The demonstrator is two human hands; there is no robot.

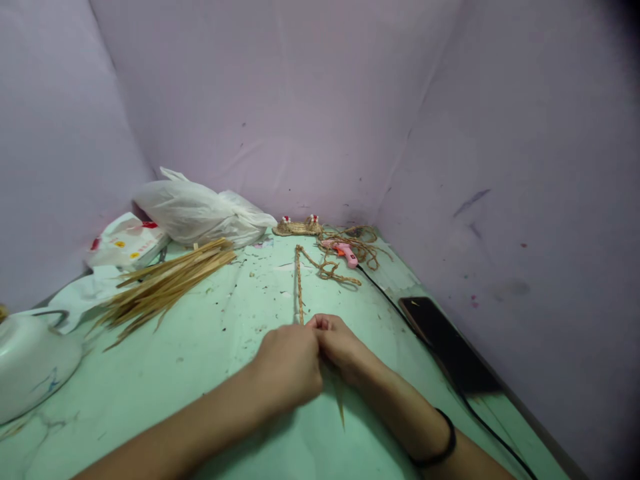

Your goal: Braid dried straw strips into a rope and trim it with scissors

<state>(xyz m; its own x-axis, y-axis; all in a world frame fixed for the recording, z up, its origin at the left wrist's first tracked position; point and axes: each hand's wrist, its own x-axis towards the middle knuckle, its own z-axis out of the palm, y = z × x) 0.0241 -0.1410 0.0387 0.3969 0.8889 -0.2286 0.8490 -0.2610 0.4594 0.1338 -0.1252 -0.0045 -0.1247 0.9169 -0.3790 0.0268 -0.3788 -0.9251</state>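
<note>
A braided straw cord runs from the middle of the table straight toward me and ends in my two hands. My left hand is closed, its back toward me, and hides the near end of the cord. Against it, my right hand pinches the same spot with thumb and fingers. A thin loose straw tip hangs out below the hands. Farther off, the cord bends and its tail lies in a loose loop. Exactly how the strands sit between my fingers is hidden.
Left lie a bundle of dry straw, a white bowl, a white plastic bag and a printed packet. Behind are a small woven piece, coiled cord and a pink glue gun. A phone lies right, beside a black cable.
</note>
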